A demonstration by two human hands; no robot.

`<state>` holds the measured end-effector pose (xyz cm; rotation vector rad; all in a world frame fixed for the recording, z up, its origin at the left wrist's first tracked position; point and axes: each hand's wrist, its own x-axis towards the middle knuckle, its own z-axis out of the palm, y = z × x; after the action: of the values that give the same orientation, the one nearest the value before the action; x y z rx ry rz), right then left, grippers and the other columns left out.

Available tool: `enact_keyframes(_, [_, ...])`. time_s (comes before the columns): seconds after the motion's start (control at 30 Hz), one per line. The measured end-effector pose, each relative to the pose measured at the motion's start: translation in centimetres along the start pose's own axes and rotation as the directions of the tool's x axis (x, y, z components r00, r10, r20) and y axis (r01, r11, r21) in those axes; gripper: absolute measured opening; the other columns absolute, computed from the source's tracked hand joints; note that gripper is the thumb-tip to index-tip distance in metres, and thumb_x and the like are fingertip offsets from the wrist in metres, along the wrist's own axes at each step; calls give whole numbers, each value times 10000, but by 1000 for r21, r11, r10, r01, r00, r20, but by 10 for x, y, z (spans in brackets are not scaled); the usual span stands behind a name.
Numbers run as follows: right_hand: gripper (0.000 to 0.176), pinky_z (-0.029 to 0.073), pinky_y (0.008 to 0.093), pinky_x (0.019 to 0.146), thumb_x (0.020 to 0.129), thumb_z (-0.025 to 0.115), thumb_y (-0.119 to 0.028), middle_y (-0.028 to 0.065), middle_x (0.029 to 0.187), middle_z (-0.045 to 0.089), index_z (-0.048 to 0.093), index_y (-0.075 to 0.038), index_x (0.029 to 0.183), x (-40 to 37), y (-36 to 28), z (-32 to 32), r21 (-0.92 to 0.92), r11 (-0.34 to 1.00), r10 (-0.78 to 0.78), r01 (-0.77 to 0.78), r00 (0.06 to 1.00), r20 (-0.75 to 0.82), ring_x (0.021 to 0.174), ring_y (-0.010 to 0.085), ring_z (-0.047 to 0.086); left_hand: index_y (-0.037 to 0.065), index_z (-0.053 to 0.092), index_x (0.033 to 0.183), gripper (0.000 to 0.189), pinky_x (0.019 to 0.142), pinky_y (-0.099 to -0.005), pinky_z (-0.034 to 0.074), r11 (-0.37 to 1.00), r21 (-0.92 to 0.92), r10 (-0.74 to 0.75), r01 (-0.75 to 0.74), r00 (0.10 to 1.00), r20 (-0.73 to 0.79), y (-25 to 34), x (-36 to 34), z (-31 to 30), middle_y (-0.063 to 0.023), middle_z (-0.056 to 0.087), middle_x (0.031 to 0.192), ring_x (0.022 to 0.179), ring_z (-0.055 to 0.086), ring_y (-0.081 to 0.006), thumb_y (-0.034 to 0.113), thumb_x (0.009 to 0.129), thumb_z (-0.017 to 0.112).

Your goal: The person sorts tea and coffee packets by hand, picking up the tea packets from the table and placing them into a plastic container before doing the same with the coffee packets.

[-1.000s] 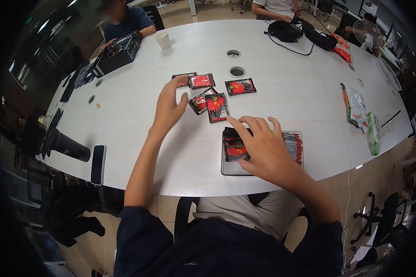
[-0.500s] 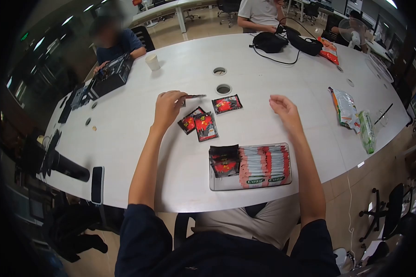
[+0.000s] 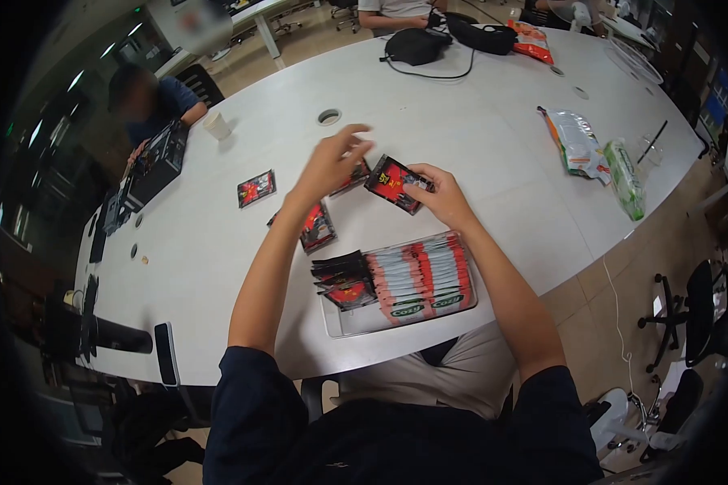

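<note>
My right hand (image 3: 438, 196) pinches a black-and-red packet (image 3: 392, 183) by its right side, thumb on top, held tilted above the table. To its left, my left hand (image 3: 332, 166) is raised with fingers apart and nothing in them. Partly hidden behind that hand is another black-and-red packet (image 3: 354, 176). More of these lie beside my left forearm: one packet (image 3: 318, 229) partly covered by it, one packet (image 3: 256, 188) farther left. Nearer me, a clear tray (image 3: 336, 322) holds a row of upright black packets (image 3: 346, 283) and rows of pink-and-white "Cozy" sachets (image 3: 419, 279).
A person sits at the left behind a black open case (image 3: 155, 166); a paper cup (image 3: 217, 125) stands near it. A phone (image 3: 166, 354) lies at the left front edge. Snack bags (image 3: 578, 145) and a green pack (image 3: 625, 179) lie right; black bags (image 3: 416, 47) are at the back.
My left hand has let go of the packet it held, and a packet now lies alone farther left. My right hand, empty before, has taken hold of a packet. The camera view has shifted.
</note>
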<state>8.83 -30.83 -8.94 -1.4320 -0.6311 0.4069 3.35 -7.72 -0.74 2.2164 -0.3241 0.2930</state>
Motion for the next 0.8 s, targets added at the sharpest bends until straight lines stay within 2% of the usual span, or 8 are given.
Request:
enact_keyframes(0.07, [360, 509, 239, 815, 915, 675, -77, 74, 1106, 698, 601, 45, 1246, 0, -8, -1, 40, 999, -12, 14, 999, -53, 961, 85, 622, 79, 601, 1280, 393, 812, -387, 544, 856, 507, -25, 103, 987, -159, -37, -7, -11, -174, 723, 1019, 926, 694, -305, 286, 954, 675])
enact_keyframes(0.1, [335, 510, 238, 813, 910, 670, -65, 73, 1098, 697, 600, 39, 1221, 1, -8, -2, 89, 996, -8, 17, 995, -97, 959, 89, 626, 79, 601, 1280, 393, 812, -387, 544, 856, 508, -18, 95, 988, -154, -49, -14, -12, -174, 723, 1019, 926, 694, -305, 286, 954, 675])
enact_keyframes(0.17, [311, 511, 238, 811, 906, 665, -54, 73, 1090, 696, 600, 33, 1197, 2, -10, -4, 142, 989, -5, 26, 990, -143, 958, 92, 630, 85, 652, 1162, 374, 765, -453, 543, 567, 754, -305, 333, 935, -184, -61, -29, -11, -165, 715, 994, 938, 683, -353, 350, 905, 716])
enact_keyframes(0.3, [303, 513, 255, 839, 894, 664, -37, 72, 1087, 685, 586, 10, 1183, 3, -8, -4, 179, 984, 32, -6, 989, -146, 976, 109, 637, 91, 652, 1162, 427, 767, -447, 527, 616, 729, -209, 298, 954, -214, -68, -36, -5, -156, 689, 987, 933, 665, -336, 359, 850, 767])
enact_keyframes(0.47, [307, 507, 264, 870, 894, 674, -44, 82, 1109, 679, 585, 4, 1184, 6, 7, -10, 202, 978, -27, 55, 990, -138, 997, 121, 635, 155, 615, 1265, 516, 757, -348, 512, 894, 395, -126, 213, 964, -235, -78, -30, -14, -104, 618, 938, 848, 633, -223, 151, 794, 826])
enact_keyframes(0.53, [301, 504, 267, 872, 896, 673, -51, 79, 1101, 684, 588, 3, 1180, 4, 4, -11, 228, 972, -18, 49, 991, -136, 991, 119, 635, 139, 606, 1287, 538, 725, -295, 503, 943, -32, -325, 331, 894, -309, -30, -37, -20, -63, 604, 959, 834, 615, -150, 89, 793, 816])
enact_keyframes(0.6, [297, 503, 269, 872, 897, 671, -53, 76, 1092, 688, 591, 1, 1177, 5, 2, -12, 216, 975, -17, 44, 992, -123, 987, 118, 635, 51, 575, 1303, 561, 734, -247, 504, 985, -107, -169, 137, 897, -408, -16, -43, -37, -69, 640, 1020, 842, 631, -108, 43, 797, 818])
enact_keyframes(0.8, [283, 495, 265, 880, 907, 660, -64, 73, 1076, 696, 593, 5, 1174, 3, 0, -10, 180, 983, -1, 24, 992, -124, 976, 114, 640, -44, 639, 1146, 314, 840, -262, 540, 975, -222, -128, 12, 847, -516, 90, -109, -61, -95, 699, 1037, 929, 671, -134, -21, 856, 756])
